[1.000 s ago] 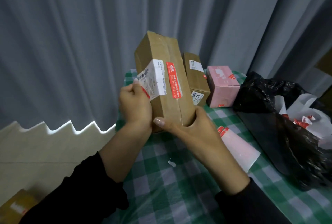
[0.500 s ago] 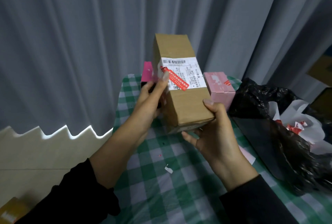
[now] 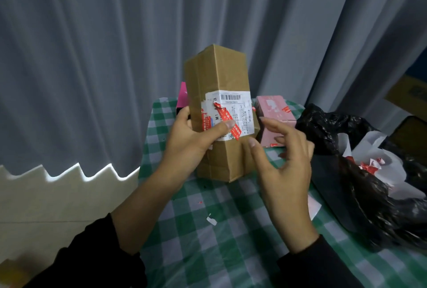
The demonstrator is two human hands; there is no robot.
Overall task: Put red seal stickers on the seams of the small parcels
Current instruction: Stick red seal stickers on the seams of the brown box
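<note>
Brown parcel [image 3: 221, 75] stands upright, red sticker [image 3: 227, 115] slanting across its label [image 3: 242, 112].

Cardboard parcel [image 3: 217, 75]: matt brown, creased board. Shipping label [image 3: 233, 100]: smooth white paper. Seal sticker [image 3: 223, 113]: red, wrinkled, faintly glossy. Checked tablecloth [image 3: 208, 253]: possibly plastic sheet, slight sheen. Bag [image 3: 346, 130]: black, crinkled, glossy plastic film. Curtain [image 3: 115, 56]: matt grey cloth. Pink box [image 3: 275, 107]: smooth card
</note>
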